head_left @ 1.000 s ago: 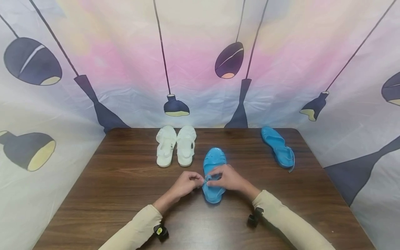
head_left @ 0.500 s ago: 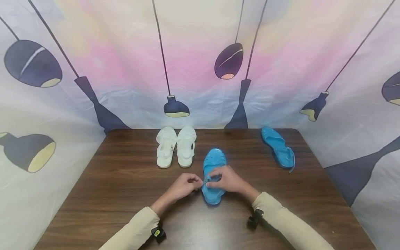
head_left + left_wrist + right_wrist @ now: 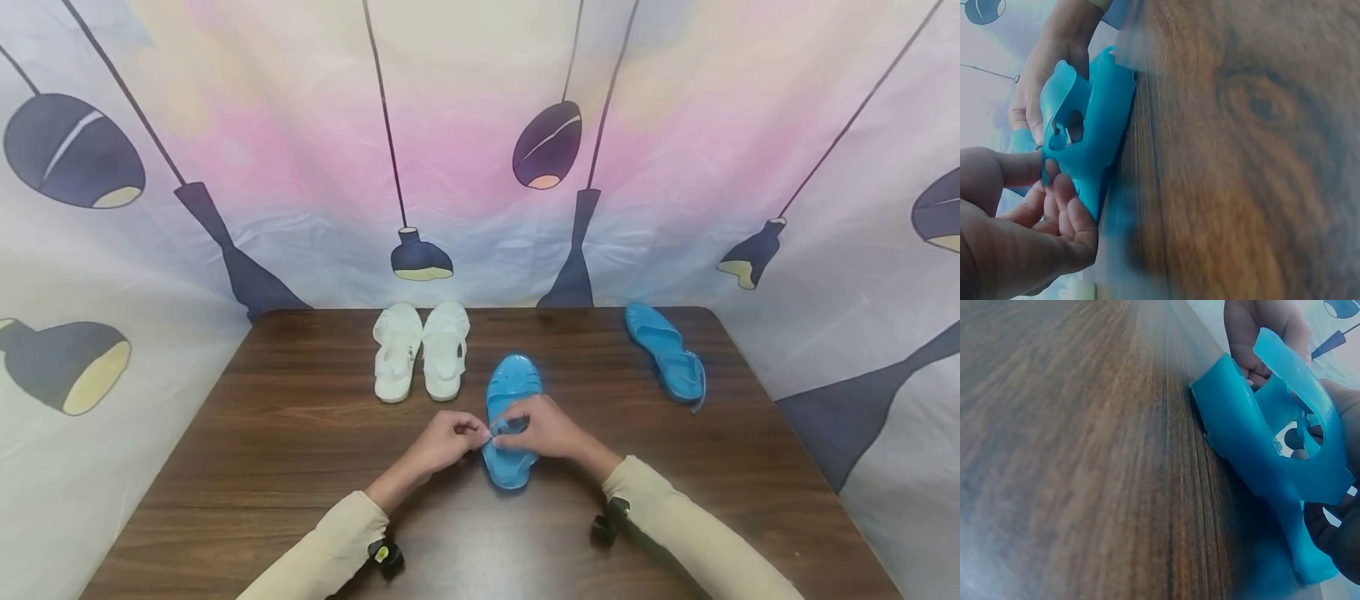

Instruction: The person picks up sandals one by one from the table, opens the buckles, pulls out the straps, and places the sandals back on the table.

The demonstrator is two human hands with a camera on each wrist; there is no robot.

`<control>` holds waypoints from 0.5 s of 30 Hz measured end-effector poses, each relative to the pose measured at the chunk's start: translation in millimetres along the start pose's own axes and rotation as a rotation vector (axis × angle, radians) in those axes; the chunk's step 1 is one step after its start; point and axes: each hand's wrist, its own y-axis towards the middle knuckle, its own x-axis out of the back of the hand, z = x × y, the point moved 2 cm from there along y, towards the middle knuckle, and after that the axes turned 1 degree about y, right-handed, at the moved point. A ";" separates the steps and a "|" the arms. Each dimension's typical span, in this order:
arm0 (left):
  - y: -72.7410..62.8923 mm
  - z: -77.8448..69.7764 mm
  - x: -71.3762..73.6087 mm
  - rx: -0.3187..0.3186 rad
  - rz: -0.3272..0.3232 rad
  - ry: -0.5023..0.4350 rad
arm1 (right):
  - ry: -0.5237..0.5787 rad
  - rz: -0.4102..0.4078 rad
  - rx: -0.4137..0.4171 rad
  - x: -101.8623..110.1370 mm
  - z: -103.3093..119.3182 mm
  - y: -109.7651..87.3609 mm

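Observation:
A blue jelly sandal (image 3: 513,377) lies on the table in front of me, its toe pointing away. At its left side my left hand (image 3: 444,443) pinches the end of the ankle strap (image 3: 1046,167) between thumb and forefinger. From the right, my right hand (image 3: 551,429) reaches over the sandal and holds the strap by the small buckle (image 3: 1039,148), thumb and forefinger bent toward each other. In the right wrist view the heel band (image 3: 1297,369) arches up and partly hides the fingers. How far the strap passes through the buckle is too small to tell.
A pair of white sandals (image 3: 397,358) stands side by side at the back of the brown wooden table (image 3: 300,467). Another blue sandal (image 3: 667,354) lies at the back right, its strap end hanging loose. A curtain (image 3: 480,150) printed with lamps hangs behind the table.
Both hands stay at the sandal's strap with only small finger movements. The left fingertips have shifted slightly at the strap end; the sandals keep their places.

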 end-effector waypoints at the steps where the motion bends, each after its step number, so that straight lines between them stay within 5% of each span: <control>1: -0.1 0.0 0.7 0.012 0.007 0.001 | 0.000 -0.001 -0.003 -0.2 0.1 0.3; 7: -3.4 0.8 4.3 0.038 0.044 0.031 | 0.012 -0.020 -0.029 0.2 0.9 -1.1; 15: -2.0 -2.3 1.0 -0.042 0.008 0.004 | -0.005 0.015 -0.015 2.3 0.4 -0.2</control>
